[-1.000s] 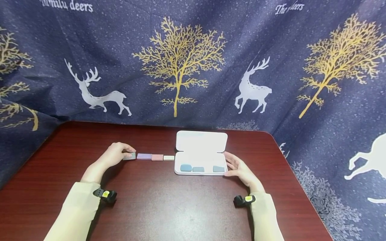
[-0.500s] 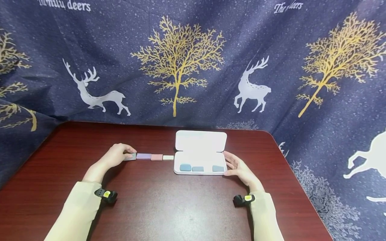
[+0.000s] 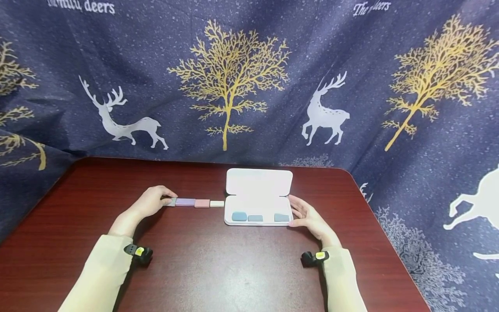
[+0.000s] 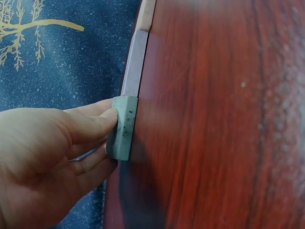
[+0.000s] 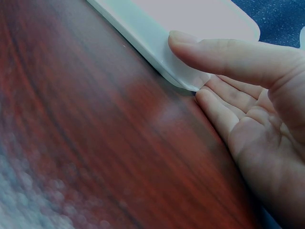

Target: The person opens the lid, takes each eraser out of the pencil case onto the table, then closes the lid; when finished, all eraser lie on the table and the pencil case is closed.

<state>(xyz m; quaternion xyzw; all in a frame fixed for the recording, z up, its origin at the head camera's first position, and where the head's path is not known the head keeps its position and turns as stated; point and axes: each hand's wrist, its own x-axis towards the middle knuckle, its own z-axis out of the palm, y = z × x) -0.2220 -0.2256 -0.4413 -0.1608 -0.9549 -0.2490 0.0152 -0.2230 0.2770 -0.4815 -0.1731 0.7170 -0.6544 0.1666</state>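
Observation:
A grey-green eraser (image 4: 125, 128) with dark specks is pinched between the thumb and fingers of my left hand (image 3: 153, 202). Its end meets a purple eraser (image 3: 185, 202) in the same row on the table. Beyond that, a pink eraser (image 3: 202, 203) and a cream eraser (image 3: 217, 204) carry the row up to a white hinged case (image 3: 258, 206), whose lid stands raised at the back. My right hand (image 3: 308, 216) holds the case's right side; in the right wrist view the thumb (image 5: 209, 52) lies over the rim and the fingers are at the corner.
Inside the case's front lie three blue-grey blocks, one at the left (image 3: 239, 216), one beside it (image 3: 255, 218) and one at the right (image 3: 281, 217). The dark red table (image 3: 218, 268) ends at a patterned blue cloth (image 3: 273, 130) behind.
My left hand has slid the grey-green eraser to the right, closing the small gap to the purple one. The right hand stays at the case. The head view has shifted slightly.

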